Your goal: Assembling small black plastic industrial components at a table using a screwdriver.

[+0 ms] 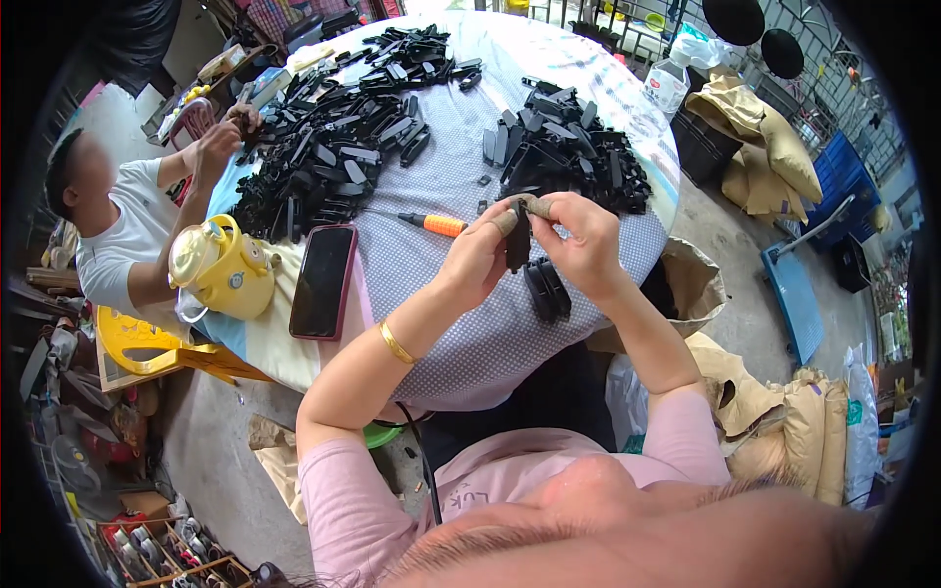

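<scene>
Over the near part of the round table, my left hand (472, 257) and my right hand (582, 243) pinch a small, elongated black plastic part (519, 241) between them. Tan wrappings cover some of my fingertips. Just below the held part, a few black pieces (546, 290) stand together on the dotted tablecloth (441, 348). A tool with an orange handle (437, 224) and a black tip lies left of my left hand. Beyond my hands is a heap of similar black parts (569, 147), with a larger heap (338, 147) farther left.
A phone (324, 282) and a yellow jug (227, 272) occupy the table's left side. A person in a white shirt (118, 216) sits at the left, hands at the heap. An open paper bag (694, 284) stands by the right edge; beyond it is a blue trolley (796, 304).
</scene>
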Demonstrator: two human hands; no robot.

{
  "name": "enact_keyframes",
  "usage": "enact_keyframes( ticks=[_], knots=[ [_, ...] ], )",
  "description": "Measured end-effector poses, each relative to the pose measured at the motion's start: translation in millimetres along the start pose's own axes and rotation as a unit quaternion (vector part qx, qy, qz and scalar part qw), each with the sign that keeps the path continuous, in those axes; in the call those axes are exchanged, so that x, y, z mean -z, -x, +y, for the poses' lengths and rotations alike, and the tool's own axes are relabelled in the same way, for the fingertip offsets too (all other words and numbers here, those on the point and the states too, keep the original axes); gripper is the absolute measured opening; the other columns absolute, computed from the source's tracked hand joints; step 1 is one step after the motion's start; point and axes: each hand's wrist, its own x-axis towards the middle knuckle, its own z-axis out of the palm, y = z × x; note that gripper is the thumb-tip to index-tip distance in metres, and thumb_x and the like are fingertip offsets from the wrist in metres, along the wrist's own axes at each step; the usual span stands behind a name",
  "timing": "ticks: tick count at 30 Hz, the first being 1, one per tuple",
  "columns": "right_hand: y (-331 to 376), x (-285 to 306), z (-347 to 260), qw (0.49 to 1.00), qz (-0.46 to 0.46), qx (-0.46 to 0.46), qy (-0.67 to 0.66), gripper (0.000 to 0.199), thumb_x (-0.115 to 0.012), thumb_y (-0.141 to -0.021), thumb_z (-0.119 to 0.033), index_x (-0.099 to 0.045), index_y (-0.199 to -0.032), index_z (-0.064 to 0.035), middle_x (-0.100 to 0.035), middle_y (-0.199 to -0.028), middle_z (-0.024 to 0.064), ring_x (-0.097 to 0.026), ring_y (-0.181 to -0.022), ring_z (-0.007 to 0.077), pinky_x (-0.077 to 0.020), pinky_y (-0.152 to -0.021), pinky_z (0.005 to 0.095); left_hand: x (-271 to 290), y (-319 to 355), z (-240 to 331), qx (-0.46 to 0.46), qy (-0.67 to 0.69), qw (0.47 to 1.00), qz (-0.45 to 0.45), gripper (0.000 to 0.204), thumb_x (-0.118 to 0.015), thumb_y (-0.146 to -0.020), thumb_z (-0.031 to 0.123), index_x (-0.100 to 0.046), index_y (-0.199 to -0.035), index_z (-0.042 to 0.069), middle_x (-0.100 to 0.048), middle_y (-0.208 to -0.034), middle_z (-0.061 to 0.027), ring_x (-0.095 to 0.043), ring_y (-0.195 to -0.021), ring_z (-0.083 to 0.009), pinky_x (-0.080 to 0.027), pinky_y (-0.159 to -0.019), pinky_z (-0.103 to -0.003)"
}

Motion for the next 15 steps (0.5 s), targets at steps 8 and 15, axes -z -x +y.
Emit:
enact_keyframes(
  ticks=[8, 15],
  knots=[
    [-9, 12, -12, 0.987, -0.092, 0.081, 0.106, 0.012, -0.064, -0.074, -0.007, -0.062, -0.081, 0.0029, -0.059, -0.094, 0.0123, -0.058, -0.079, 0.0257, -0.049, -0.066, 0.0325, 7, -3, -1, -0.054, -0.027, 0.998, -0.025, 0.031, -0.047, -0.094, 0.015, -0.048, -0.122, 0.001, -0.058, -0.104, -0.0037, -0.055, -0.094, -0.0117, -0.046, -0.084, -0.027],
    [-1, 23, -17, 0.982, -0.13, 0.098, 0.097, 0.02, -0.068, -0.074, -0.011, -0.063, -0.086, 0.0044, -0.053, -0.1, 0.014, -0.055, -0.083, 0.0247, -0.048, -0.067, 0.031, 2, 1, 1, -0.034, -0.064, 0.997, -0.03, 0.032, -0.05, -0.093, 0.015, -0.049, -0.121, 0.001, -0.058, -0.105, -0.0038, -0.057, -0.095, -0.0117, -0.049, -0.083, -0.027]
  ],
)
